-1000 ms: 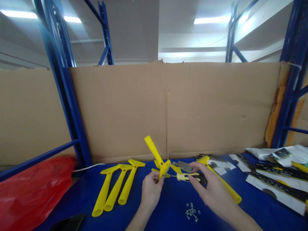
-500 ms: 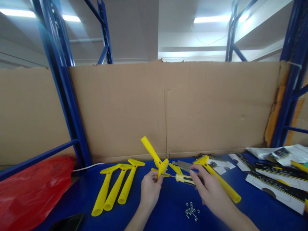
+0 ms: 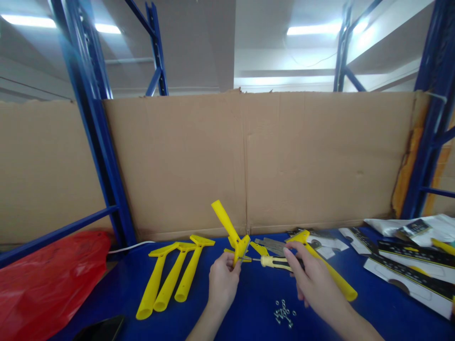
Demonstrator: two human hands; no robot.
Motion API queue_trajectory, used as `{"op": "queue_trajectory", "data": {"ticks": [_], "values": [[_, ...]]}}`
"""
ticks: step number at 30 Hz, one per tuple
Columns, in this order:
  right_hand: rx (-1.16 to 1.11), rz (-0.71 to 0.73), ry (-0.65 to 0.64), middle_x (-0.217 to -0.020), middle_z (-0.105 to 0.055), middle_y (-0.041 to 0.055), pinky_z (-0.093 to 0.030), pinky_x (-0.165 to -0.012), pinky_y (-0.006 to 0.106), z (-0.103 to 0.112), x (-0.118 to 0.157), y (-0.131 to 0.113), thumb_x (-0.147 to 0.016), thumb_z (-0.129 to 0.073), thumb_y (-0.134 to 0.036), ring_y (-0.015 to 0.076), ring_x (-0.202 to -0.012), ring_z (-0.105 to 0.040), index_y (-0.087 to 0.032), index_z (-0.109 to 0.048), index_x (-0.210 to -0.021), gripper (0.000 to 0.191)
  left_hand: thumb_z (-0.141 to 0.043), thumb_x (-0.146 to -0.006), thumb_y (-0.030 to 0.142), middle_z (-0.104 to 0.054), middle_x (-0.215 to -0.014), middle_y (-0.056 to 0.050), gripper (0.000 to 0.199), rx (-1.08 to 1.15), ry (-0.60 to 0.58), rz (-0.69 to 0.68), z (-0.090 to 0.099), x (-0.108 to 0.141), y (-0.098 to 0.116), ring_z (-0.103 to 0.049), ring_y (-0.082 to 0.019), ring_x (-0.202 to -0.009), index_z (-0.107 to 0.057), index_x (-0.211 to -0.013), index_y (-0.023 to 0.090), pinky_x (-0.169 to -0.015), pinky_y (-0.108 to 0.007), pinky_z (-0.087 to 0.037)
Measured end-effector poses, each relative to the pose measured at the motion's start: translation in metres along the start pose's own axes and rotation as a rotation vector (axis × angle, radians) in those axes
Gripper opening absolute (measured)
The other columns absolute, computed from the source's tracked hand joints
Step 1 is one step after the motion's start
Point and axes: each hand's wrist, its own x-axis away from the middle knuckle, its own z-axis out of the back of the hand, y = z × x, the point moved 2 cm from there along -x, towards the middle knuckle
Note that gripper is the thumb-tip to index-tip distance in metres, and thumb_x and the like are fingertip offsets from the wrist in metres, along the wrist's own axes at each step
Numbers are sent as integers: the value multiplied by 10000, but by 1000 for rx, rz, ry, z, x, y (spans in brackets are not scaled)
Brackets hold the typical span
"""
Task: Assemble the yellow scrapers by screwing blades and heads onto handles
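Observation:
My left hand [image 3: 223,280] is closed on the head end of a yellow plastic scraper [image 3: 227,227], whose hollow handle points up and to the left. My right hand [image 3: 313,279] grips a screwdriver [image 3: 275,262] with a cream and black handle. Its shaft points left at the scraper's head; whether the tip touches is too small to tell. Behind the screwdriver lie flat yellow pieces [image 3: 259,248] and grey metal blades [image 3: 273,246]. Another yellow scraper handle [image 3: 337,274] lies partly hidden behind my right hand. Small screws and nuts [image 3: 283,312] are scattered on the blue table between my forearms.
Three yellow scraper handles [image 3: 168,282] lie side by side on the left. A red plastic bag [image 3: 53,279] and a dark phone-like object [image 3: 101,329] are further left. Black-and-white packages [image 3: 408,284] pile up on the right. A cardboard wall [image 3: 320,156] closes off the back.
The screwdriver and my right hand have shifted slightly right, away from the scraper's head. My left hand keeps the scraper at nearly the same tilt.

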Motion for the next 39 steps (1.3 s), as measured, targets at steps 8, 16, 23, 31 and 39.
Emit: {"op": "queue_trajectory", "data": {"ticks": [8,16,23,31,39], "values": [[-32,227,-16,-962,-601,49,-473,-451,262,1,-8,15,-787,-487,-241,122,-516,-569,-245,-459,-1150,365,-601,-705,280,-653,-633,-22,97,-51,14,-10,2,-1,-1,-624,-174,-577,-580,-660,197,-501,-239,-470],[59,117,-69,-474,-498,-63,-364,-367,255,0,-9,12,-883,-367,-478,146,-329,-481,-225,-539,-1020,335,-599,-708,287,-651,-625,-8,100,-49,21,-14,1,-1,-2,-628,-170,-577,-575,-659,204,-509,-235,-457],[-47,236,65,-917,-593,36,-476,-511,259,-1,-1,5,-794,-483,-310,138,-570,-582,-233,-472,-1143,357,-584,-724,251,-643,-618,-5,86,-54,6,-17,1,0,-1,-620,-166,-564,-567,-653,206,-508,-234,-450],[32,16,-83,-480,-519,-56,-392,-349,253,1,-10,13,-859,-395,-486,149,-315,-511,-219,-557,-1005,344,-578,-722,230,-647,-620,-7,67,-58,22,-12,2,1,0,-627,-171,-576,-571,-660,206,-513,-235,-452],[-41,222,63,-904,-594,27,-478,-498,278,-2,-3,9,-764,-489,-290,133,-533,-568,-241,-497,-1074,314,-587,-726,200,-637,-614,3,88,-61,22,-7,2,0,2,-622,-160,-570,-556,-645,208,-511,-219,-429]]}}
